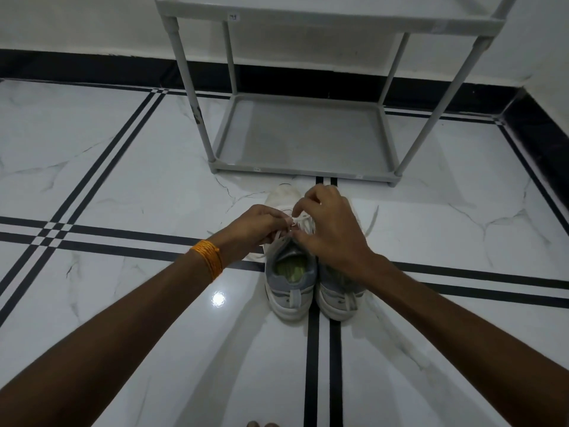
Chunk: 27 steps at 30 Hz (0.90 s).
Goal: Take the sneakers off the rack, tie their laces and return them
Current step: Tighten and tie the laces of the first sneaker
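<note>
Two white and grey sneakers stand side by side on the floor, heels toward me. Over the left sneaker (pixel 291 282), my left hand (pixel 257 224) and my right hand (pixel 328 224) both pinch its white laces (pixel 300 221) above the tongue. The right sneaker (pixel 338 298) is partly hidden under my right wrist, and one of its loose laces (pixel 372 221) trails out to the right. The grey rack (pixel 303 135) stands just beyond the shoes with nothing on its bottom shelf.
The floor is white marble tile (pixel 123 180) with black stripes. A white wall with a black skirting (pixel 92 67) runs behind the rack and along the right side. An orange thread band (pixel 209 258) circles my left wrist.
</note>
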{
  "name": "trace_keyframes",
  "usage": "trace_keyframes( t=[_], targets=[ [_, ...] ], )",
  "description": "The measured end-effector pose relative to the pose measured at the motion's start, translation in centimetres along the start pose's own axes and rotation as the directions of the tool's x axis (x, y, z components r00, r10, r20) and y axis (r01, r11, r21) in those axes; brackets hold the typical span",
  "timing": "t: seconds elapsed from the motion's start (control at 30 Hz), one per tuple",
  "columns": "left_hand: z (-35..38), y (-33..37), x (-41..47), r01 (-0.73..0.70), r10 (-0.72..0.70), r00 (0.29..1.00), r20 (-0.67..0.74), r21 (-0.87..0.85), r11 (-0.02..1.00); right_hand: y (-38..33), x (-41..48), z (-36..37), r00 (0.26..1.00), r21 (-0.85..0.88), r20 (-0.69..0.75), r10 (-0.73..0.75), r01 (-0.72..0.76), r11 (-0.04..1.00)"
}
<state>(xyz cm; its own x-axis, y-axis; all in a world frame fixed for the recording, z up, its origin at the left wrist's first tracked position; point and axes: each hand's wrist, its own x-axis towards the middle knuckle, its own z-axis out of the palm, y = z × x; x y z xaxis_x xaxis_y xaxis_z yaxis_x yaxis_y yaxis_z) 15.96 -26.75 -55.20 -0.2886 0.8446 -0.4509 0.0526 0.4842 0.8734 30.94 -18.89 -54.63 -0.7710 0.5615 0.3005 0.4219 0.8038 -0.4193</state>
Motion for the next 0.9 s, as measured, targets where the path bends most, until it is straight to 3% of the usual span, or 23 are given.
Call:
trace_keyframes(
  t=[0.3, 0.4, 0.53, 0.6, 0.73, 0.83, 0.9],
  targets=[
    [-0.2, 0.3, -0.3, -0.062, 0.066, 0.996, -0.059, 0.066, 0.996, -0.6, 0.9, 0.2, 0.966, 0.057, 0.173, 0.190, -0.203, 0.978],
    [-0.7, -0.2, -0.4, -0.048, 0.053, 0.986, -0.158, 0.031, 0.998, 0.4, 1.1, -0.9, 0.940, 0.094, 0.252, 0.227, -0.258, 0.962],
    [-1.9, -2.4, -0.5, -0.048, 0.079, 0.968, -0.236, 0.133, 0.990, 2.9, -0.4, -1.5, 0.912, -0.066, 0.328, 0.247, -0.239, 0.969],
    [-1.6, -3.3, -0.8, -0.100, 0.181, 0.948, -0.262, 0.294, 0.951, 3.2, -1.4, -0.6, 0.901, -0.118, 0.357, 0.246, -0.218, 0.969],
    [-1.8, -3.9, -0.9, -0.243, 0.417, 0.896, -0.155, 0.614, 0.751, 2.8, -1.0, 0.1, 0.913, -0.017, 0.268, 0.308, -0.315, 0.949],
    [-2.0, -4.0, -0.8, -0.221, 0.491, 0.857, -0.154, 0.751, 0.622, 2.7, -0.6, 0.1, 0.898, 0.102, 0.210, 0.387, -0.414, 0.905],
    [-1.6, -4.1, -0.9, -0.193, 0.466, 0.840, -0.279, 0.648, 0.737, 2.6, -0.7, 0.4, 0.903, 0.116, 0.176, 0.391, -0.413, 0.903]
  ],
)
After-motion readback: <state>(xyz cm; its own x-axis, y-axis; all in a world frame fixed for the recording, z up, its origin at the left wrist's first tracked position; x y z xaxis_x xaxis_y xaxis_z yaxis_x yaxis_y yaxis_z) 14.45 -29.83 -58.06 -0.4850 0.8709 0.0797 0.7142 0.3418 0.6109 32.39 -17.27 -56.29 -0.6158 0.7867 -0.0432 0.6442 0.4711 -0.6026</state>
